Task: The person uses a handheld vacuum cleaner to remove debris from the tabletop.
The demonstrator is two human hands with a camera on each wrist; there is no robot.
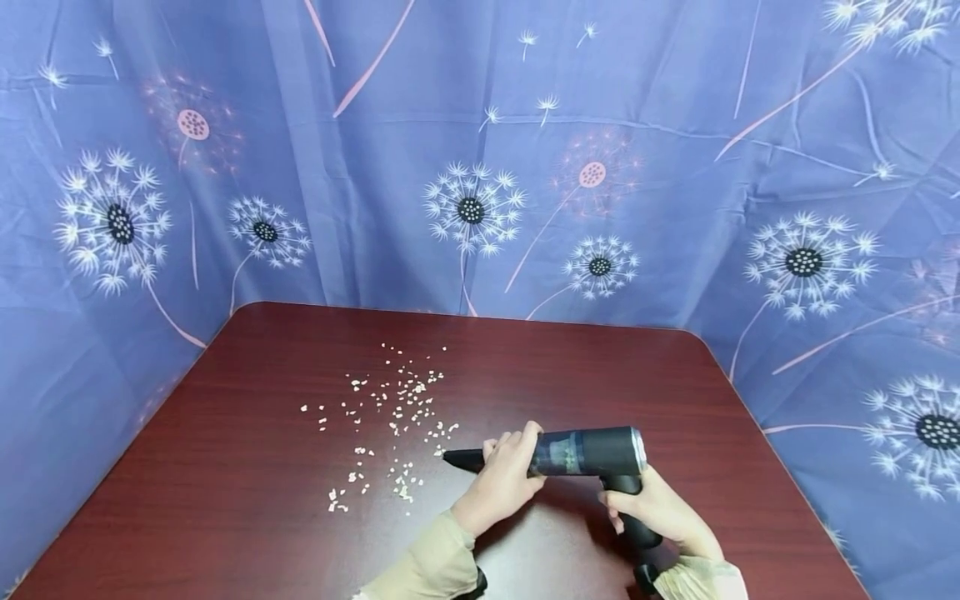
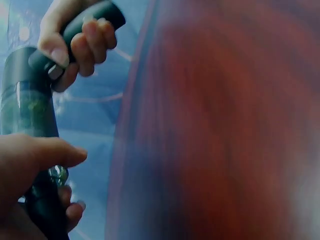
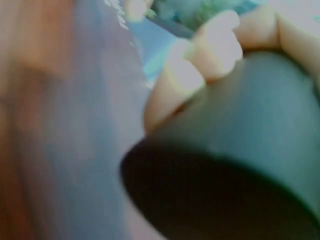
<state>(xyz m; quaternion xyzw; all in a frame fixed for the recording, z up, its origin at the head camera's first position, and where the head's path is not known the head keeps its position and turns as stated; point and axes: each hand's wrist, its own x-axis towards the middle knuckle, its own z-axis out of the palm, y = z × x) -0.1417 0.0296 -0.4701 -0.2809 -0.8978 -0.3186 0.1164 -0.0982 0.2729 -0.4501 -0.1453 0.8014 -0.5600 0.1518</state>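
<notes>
"What's around, from the left?"
"A blue dandelion curtain [image 1: 360, 183] round a red-brown table [image 1: 187, 467]. White bits [image 1: 408, 408] lie scattered left of centre, the nearest just beside the black nozzle [image 1: 463, 460]."
"And the vacuum [image 1: 609, 452]?"
"Right of the bits, held over the table, roughly level, nozzle to the left. After that tapered nozzle comes a see-through section [image 1: 561, 452], then a black barrel with a silvery rim at its right end. The handle [image 1: 637, 527] slants down underneath."
"How is it held?"
"The left hand [image 1: 504, 479] grasps the front, where nozzle and see-through section meet. The right hand [image 1: 663, 510] is wrapped round the handle."
"What can't you make out?"
"The left hand covers that join, and the nozzle's end runs out of the left wrist view. What's inside the see-through section is unclear, just greenish. Both sleeves [image 1: 442, 557] are cut off below. In the right wrist view the handle's end is large and blurred."
</notes>
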